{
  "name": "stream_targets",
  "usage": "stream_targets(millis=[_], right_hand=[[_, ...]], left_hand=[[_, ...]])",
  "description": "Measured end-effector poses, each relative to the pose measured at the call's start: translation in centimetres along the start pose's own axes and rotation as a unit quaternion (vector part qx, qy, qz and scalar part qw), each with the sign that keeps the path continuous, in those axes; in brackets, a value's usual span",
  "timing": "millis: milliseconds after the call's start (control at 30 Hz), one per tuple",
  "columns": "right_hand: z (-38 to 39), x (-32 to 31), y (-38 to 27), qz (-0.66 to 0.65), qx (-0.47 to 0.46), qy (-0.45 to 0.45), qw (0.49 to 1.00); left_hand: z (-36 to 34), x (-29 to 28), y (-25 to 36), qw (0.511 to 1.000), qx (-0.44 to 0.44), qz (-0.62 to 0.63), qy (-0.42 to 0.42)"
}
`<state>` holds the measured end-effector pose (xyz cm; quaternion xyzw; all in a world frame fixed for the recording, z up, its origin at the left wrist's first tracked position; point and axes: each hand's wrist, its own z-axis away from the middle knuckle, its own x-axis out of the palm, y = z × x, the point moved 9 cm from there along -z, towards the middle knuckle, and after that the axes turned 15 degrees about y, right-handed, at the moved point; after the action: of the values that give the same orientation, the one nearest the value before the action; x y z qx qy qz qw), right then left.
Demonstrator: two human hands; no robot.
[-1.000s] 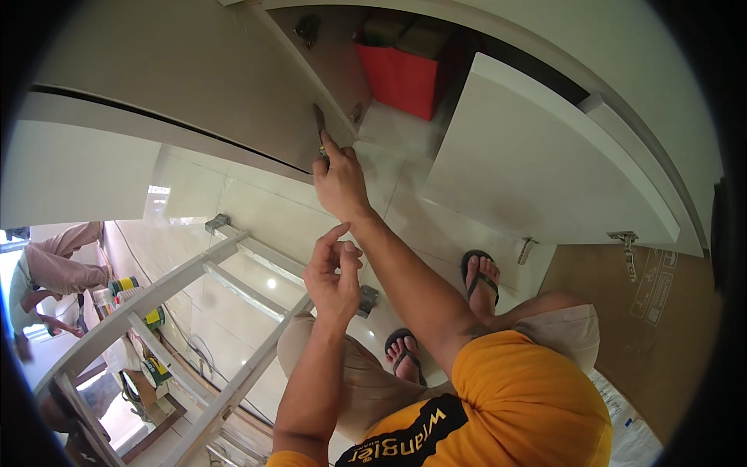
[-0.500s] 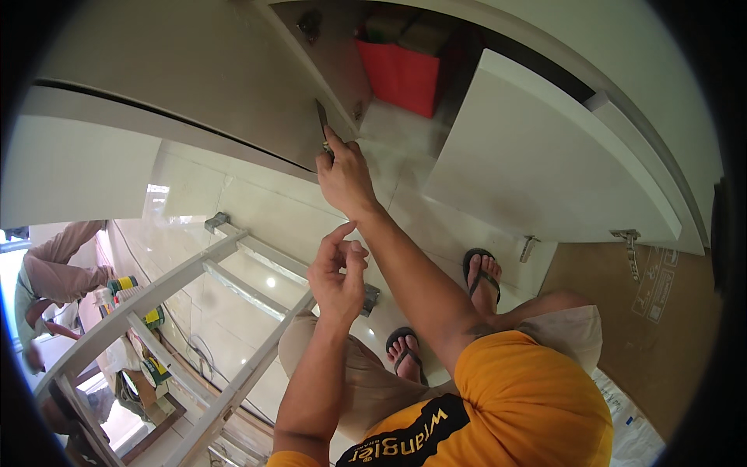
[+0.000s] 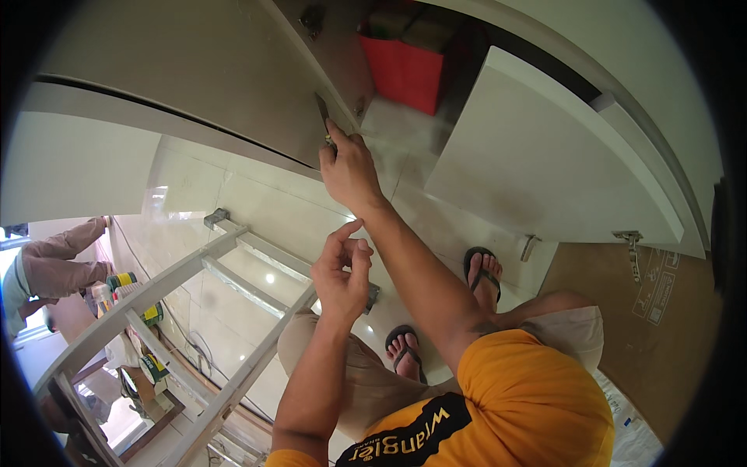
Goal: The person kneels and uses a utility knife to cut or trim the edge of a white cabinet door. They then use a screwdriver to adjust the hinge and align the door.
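Observation:
My right hand (image 3: pixel 350 173) is closed on a thin-bladed knife (image 3: pixel 321 107), its forefinger stretched along the tool. The narrow dark blade lies against the beige cabinet panel (image 3: pixel 210 70), close to the panel's edge; most of the handle is hidden in my fingers, so its exact kind is unclear. Below, my left hand (image 3: pixel 341 274) is raised with the palm turned up, fingers loosely bent and thumb apart, holding nothing. Its forefinger tip comes close to my right wrist.
A white door with hinges (image 3: pixel 560 148) stands open at the right. Inside the cabinet sits a red bag (image 3: pixel 405 74). A ladder (image 3: pixel 241 303) is at the left, with several cans (image 3: pixel 154 366) beyond it. Another person (image 3: pixel 58 265) is at the far left; cardboard (image 3: pixel 615 311) lies right.
The blade and my right hand have shifted very slightly against the panel. My left hand has moved a little up and right. The other person at the far left has changed posture.

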<state>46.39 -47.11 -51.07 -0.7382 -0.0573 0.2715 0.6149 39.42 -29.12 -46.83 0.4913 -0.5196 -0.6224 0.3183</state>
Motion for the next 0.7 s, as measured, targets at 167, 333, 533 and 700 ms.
stream_targets(millis=[167,333,533,700], right_hand=[[4.5,1.3,9.5,0.136,0.04,0.035,0.989],[9.9,0.2,19.9,0.295,0.02,0.029,0.955],[0.9,1.5,12.7,0.004,-0.066,0.17,0.983],[-7.5,1.3,2.3,-0.064,-0.177,0.256,0.948]], left_hand=[[-0.1,-0.2,0.1,1.0,-0.02,0.008,-0.012],[0.0,-0.4,0.4,1.0,-0.018,-0.021,-0.012],[0.8,0.7,0.1,0.996,-0.051,-0.024,-0.074],[0.6,0.8,0.4,0.994,-0.054,-0.055,-0.077]])
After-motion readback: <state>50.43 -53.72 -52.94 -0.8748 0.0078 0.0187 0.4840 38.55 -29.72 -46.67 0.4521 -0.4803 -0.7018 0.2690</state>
